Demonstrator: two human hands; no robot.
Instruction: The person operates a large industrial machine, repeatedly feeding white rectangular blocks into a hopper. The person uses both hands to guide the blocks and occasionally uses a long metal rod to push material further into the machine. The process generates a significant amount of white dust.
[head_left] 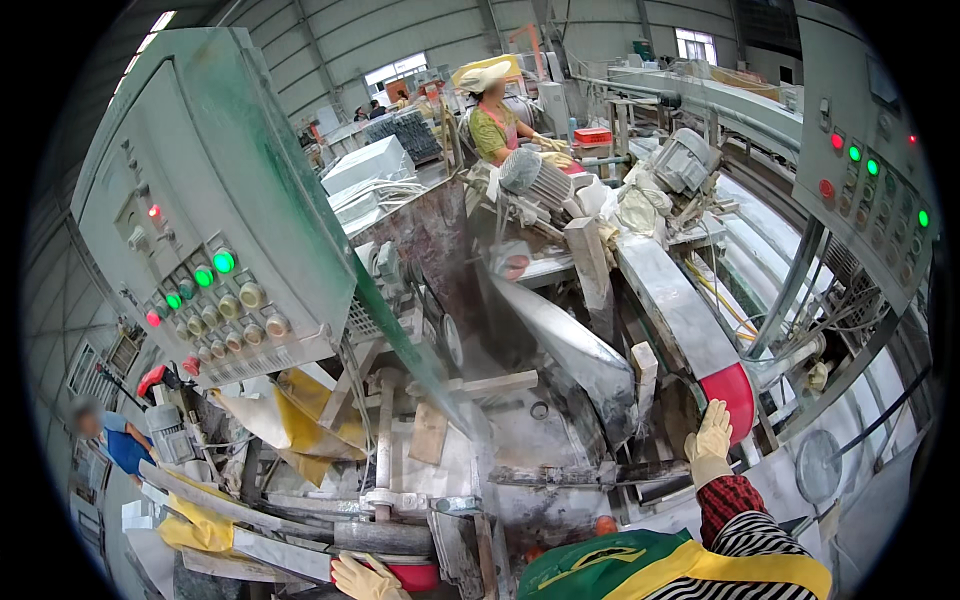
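Note:
At the lower right, my right hand (711, 440) wears a cream work glove. It lies with fingers stretched upward against the red curved end (730, 395) of a long grey-white bar-shaped machine part (675, 300). My left hand (365, 578), also in a cream glove, is at the bottom edge with its fingers extended. It touches or lies just beside a second red curved end (412, 575), where a pale strip (285, 552) comes in from the left. I see nothing held in either hand. Part of the left hand is cut off by the picture's edge.
A control cabinet (200, 220) with lit buttons stands at left, another (870, 170) at right. Between lie a dusty metal guard (570, 345), wooden blocks (428, 432) and motors (535, 178). A co-worker (492, 125) in a pale hat works beyond; another person (122, 440) is at far left.

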